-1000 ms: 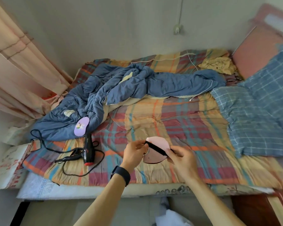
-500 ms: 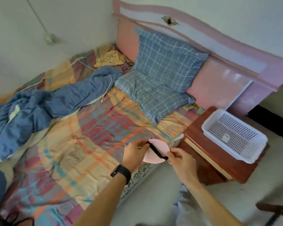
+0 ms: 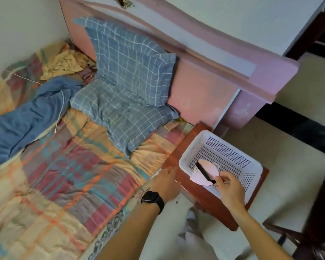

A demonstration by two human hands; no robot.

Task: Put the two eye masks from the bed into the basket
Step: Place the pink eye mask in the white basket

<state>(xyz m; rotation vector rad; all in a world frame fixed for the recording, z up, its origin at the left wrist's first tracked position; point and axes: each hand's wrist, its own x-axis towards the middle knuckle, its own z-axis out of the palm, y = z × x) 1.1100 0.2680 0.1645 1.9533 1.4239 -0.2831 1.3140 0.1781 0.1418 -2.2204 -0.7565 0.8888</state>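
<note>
A pink eye mask [image 3: 204, 172] with a black strap hangs over the near rim of the white perforated basket [image 3: 238, 149], its far end inside the basket. My right hand [image 3: 229, 186] pinches the mask's near end by the strap. My left hand [image 3: 166, 182], with a black watch on the wrist, hovers empty with fingers apart over the bed's edge, left of the basket. The second eye mask is out of view.
The basket sits on a reddish wooden nightstand [image 3: 201, 199] beside the bed. Two blue plaid pillows [image 3: 128, 87] lean on the pink headboard [image 3: 204, 94]. A blue duvet [image 3: 26, 115] lies on the plaid quilt [image 3: 68, 175]. A dark chair [image 3: 296, 239] stands at the lower right.
The view swung right from the bed to the nightstand. Both hands carried the pink mask over; my left hand let go and my right hand brought it into the basket.
</note>
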